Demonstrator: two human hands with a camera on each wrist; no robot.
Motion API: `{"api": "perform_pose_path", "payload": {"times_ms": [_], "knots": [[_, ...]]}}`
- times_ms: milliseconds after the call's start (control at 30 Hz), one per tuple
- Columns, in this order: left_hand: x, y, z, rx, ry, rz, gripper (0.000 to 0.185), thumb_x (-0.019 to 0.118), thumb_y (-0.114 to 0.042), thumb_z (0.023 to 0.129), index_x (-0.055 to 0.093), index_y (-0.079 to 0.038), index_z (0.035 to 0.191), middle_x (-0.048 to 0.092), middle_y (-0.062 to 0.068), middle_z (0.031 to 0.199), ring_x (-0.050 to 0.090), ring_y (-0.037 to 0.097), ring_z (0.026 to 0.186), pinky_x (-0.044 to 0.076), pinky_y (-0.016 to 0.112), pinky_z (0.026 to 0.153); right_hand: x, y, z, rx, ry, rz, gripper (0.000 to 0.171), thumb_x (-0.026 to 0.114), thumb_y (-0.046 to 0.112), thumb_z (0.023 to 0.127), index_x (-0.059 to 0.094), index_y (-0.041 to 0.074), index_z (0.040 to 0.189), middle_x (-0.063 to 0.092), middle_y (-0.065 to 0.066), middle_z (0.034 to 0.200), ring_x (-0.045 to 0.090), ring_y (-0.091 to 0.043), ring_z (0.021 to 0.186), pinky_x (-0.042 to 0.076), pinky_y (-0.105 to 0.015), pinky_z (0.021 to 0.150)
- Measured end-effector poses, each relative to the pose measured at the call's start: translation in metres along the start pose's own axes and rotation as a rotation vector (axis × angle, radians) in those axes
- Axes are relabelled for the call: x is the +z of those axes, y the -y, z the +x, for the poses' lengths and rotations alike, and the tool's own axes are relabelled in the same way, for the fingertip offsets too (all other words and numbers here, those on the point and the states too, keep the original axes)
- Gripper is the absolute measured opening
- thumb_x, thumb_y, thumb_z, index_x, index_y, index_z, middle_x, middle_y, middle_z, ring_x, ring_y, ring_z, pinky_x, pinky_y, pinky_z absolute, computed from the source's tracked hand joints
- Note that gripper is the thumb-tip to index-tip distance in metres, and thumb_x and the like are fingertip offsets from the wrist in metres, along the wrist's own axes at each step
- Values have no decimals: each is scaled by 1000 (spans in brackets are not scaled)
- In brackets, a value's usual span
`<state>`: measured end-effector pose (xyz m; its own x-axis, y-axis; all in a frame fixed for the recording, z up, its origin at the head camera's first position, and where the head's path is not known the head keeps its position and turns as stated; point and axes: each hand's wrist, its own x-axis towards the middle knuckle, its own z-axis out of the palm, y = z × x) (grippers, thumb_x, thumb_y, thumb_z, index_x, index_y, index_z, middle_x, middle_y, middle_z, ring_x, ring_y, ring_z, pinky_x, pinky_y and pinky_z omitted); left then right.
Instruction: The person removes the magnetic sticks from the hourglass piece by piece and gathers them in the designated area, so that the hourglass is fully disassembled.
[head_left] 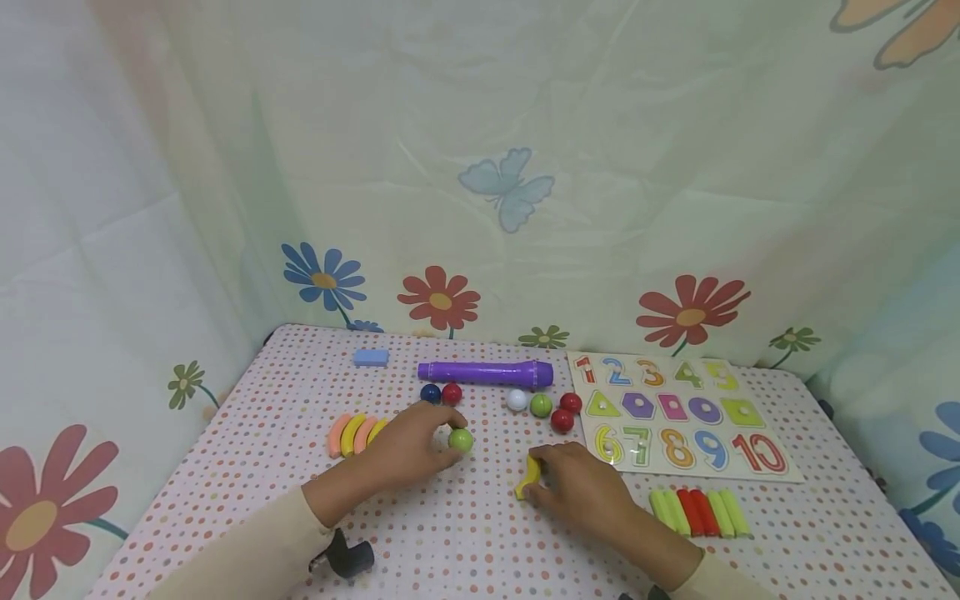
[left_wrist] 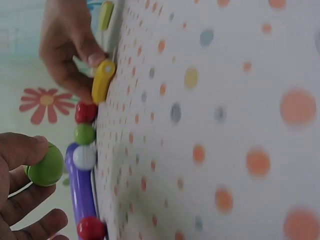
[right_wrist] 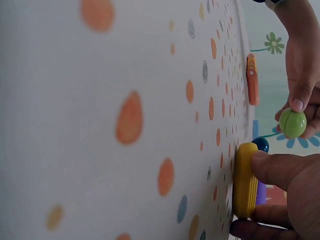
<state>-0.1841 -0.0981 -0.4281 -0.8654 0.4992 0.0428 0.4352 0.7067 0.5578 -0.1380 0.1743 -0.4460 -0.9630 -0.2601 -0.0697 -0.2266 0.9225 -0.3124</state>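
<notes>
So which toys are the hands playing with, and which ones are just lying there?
In the hands:
- green ball, held by the left hand
- yellow curved piece, held by the right hand

Lying about:
- purple tube
- number puzzle board
- blue block
- other balls
- green and red sticks
- orange and yellow curved pieces

- I sit at a small play corner, the sort set up in a home or a nursery for a young child.
- My table (head_left: 225, 467) wears a white cloth dotted in orange, blue and yellow.
- A pale fabric backdrop (head_left: 480, 167) printed with flowers and butterflies hangs behind and at both sides, closing the spot in.
- A wooden number puzzle (head_left: 678, 417) with 1 to 10 and coloured shapes lies on the cloth.
- Painted balls (head_left: 555, 408), curved blocks (head_left: 352, 434), red and green sticks (head_left: 700, 512) and a purple tube (head_left: 486, 373) lie around it.
</notes>
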Motion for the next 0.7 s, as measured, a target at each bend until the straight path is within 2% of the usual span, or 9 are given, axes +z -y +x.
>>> {"api": "perform_pose_path", "payload": {"times_ms": [133,200,267,367,433,500,700], "knots": [[-14,12,1,-25,-76,-6,33,82,-24,89,70,-19,119,67,-4,117,60,21,114,51,43,97,0,0,0,5,-9,-7,51,86,41,82,71,17,124,69,3,109,64,-22,111,56,-44,84],[-19,19,2,-57,-93,-28,32,82,-23,89,70,-19,119,67,-2,120,67,22,98,54,43,90,1,1,0,8,-11,-11,51,85,42,82,71,18,125,70,3,111,63,-24,114,56,-45,85],[-24,27,4,-85,-109,-35,31,81,-23,90,70,-18,118,68,-1,122,67,20,93,54,43,91,2,1,0,13,-12,-13,52,85,43,83,70,18,126,70,2,112,62,-24,117,56,-45,86],[-30,37,7,-144,-123,-55,33,81,-24,90,70,-18,120,67,0,125,68,21,98,53,46,94,2,1,0,15,-11,-12,52,85,43,83,70,18,126,70,2,113,62,-25,117,56,-46,86],[-34,44,8,-168,-133,-46,35,81,-26,90,70,-17,122,67,1,126,60,21,118,48,48,102,2,1,0,15,-11,-10,52,85,43,82,71,18,125,70,2,113,62,-25,117,56,-46,86],[-38,49,9,-200,-130,-69,37,81,-25,91,69,-16,125,66,2,129,56,25,126,47,51,104,2,0,0,13,-12,-9,52,85,43,82,71,18,125,70,2,112,63,-25,116,56,-46,85],[-41,64,17,-257,-122,-101,39,78,-21,93,67,-13,129,65,5,132,56,30,129,44,55,106,3,1,0,13,-16,-6,52,85,44,82,70,19,126,70,3,113,63,-23,115,56,-44,86]]}}
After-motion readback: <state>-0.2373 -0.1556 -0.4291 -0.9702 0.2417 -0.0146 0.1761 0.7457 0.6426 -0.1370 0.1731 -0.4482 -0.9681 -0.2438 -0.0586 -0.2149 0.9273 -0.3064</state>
